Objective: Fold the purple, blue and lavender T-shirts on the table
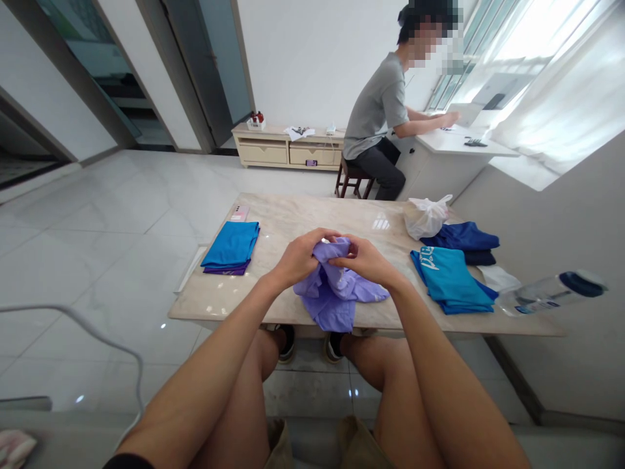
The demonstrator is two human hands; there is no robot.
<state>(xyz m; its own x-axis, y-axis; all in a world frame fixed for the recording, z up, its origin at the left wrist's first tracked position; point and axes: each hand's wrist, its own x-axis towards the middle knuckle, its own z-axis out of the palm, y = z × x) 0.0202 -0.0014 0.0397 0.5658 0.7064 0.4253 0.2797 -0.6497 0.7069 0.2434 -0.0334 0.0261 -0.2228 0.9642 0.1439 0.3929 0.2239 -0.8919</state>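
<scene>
White walls (312,58), glossy tile floor (112,195), low cream cabinet (288,148), bright window (452,85), sheer curtains (551,98).

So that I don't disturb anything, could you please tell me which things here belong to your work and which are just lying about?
In use: left hand, right hand, lilac garment.

Lying about: folded blue clothes, folded teal printed clothes, navy clothes, white plastic bag, plastic water bottle, phone.

Only white lettering, too skewed to read, on the folded teal T-shirt (446,280) near the right edge of the table (312,218); blurred label on the plastic bottle (541,296).
</scene>
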